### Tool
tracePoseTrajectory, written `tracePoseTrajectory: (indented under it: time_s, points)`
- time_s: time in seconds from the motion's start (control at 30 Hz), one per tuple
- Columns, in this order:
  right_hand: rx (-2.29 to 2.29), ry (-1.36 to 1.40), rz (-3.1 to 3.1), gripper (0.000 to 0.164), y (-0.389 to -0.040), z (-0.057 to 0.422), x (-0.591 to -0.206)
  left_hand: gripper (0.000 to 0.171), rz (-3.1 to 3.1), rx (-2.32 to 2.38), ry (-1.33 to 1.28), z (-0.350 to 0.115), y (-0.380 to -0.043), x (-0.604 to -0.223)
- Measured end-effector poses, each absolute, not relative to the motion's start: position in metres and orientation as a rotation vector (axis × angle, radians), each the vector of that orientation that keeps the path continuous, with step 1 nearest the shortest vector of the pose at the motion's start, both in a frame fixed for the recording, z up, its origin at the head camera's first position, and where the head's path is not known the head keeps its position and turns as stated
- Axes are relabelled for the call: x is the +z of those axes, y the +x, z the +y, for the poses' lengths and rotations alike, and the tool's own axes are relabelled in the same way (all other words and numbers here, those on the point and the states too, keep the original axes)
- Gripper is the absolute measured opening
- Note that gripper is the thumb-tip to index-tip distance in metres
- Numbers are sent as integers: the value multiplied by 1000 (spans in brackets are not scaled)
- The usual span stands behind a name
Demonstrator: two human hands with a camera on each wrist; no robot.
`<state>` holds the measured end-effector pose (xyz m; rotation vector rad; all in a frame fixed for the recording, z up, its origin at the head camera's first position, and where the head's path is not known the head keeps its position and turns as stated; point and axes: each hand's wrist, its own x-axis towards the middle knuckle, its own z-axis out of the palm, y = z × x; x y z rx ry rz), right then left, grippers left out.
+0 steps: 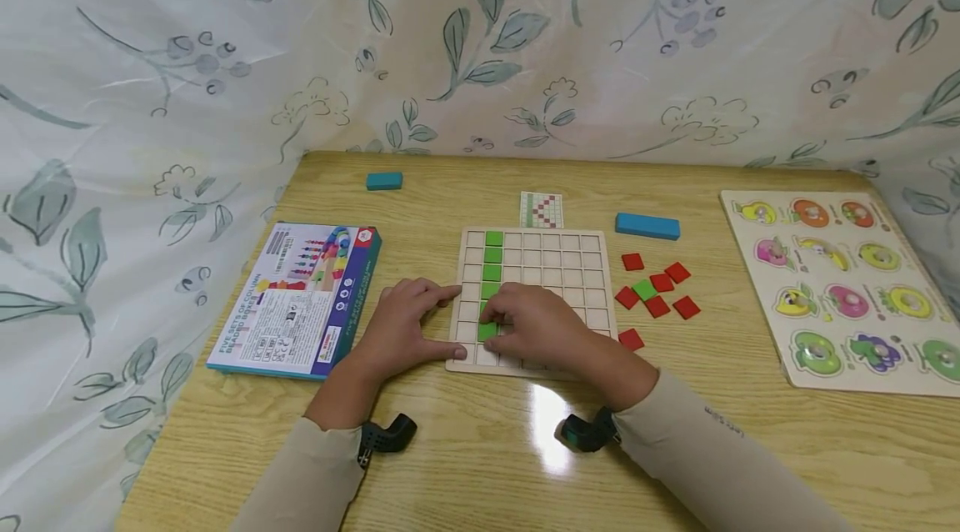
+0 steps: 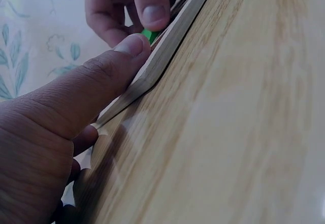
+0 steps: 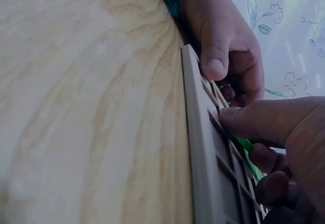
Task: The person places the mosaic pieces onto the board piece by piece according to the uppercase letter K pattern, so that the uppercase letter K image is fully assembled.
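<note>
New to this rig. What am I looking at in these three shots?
No robot: these are a person's bare hands. The wide picture comes from a camera on the head, looking forward and down; each close-up comes from a camera on one wrist. On the wooden table lie a grid board with a column of green tiles, a small pattern card, red tiles, one loose green tile, two blue blocks, a box and a fruit-picture board. The left hand rests on the grid board's left edge; the right hand pinches the lowest green tile in the column.
</note>
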<state>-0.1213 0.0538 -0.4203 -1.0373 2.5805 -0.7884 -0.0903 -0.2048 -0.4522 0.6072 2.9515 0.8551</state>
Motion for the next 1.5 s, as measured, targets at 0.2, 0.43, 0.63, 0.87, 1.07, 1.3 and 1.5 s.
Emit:
tracePoseTrajectory:
  time_s: [0.2, 0.43, 0.63, 0.87, 1.07, 1.3, 1.5]
  points:
    - [-748, -1079, 2611, 24, -118, 57, -421, 88, 2947, 852, 596, -204, -90, -453]
    - [-752, -1193, 2648, 27, -114, 64, -428, 88, 2951, 845, 601, -205, -90, -454]
    - [-776, -1263, 2656, 24, -114, 66, -431, 89, 2958, 849, 606, -205, -91, -455]
    - [-759, -1295, 2675, 23, -114, 66, -428, 89, 2961, 847, 610, -205, -91, -455]
    - [-754, -1311, 2687, 23, -113, 67, -428, 89, 2965, 834, 613, -205, -90, -454]
    - [-796, -1316, 2693, 26, -111, 70, -431, 89, 2965, 839, 617, -206, -90, -454]
    - [-859, -1240, 2700, 25, -108, 76, -432, 89, 2960, 845, 616, -205, -90, -454]
